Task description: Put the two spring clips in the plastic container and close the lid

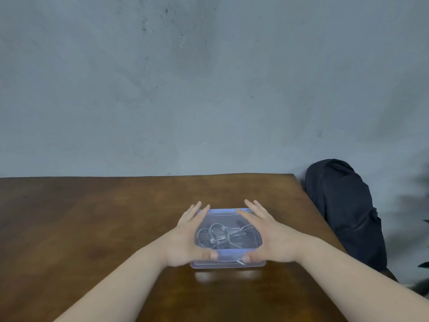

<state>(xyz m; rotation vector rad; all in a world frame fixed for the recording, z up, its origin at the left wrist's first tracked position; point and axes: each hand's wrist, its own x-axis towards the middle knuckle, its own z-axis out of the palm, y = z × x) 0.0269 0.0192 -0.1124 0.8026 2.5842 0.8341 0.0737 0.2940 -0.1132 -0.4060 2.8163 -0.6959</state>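
Observation:
A clear, blue-tinted plastic container [228, 263] sits on the brown wooden table [92, 217], with its lid [222, 214] lying on top. Through the lid I see metal spring clips [217, 233] with wire loops inside. My left hand [185, 238] lies flat along the lid's left side, fingers spread and pointing away, thumb on the near edge. My right hand [269, 238] mirrors it on the right side, thumb on the near edge. Both palms rest on the lid. Whether the lid is snapped down I cannot tell.
A dark bag or cloth-covered object [343, 212] stands beyond the table's right edge. A grey wall [209, 89] rises behind the table's far edge. Bare wood shows to the left of the container and in front of it.

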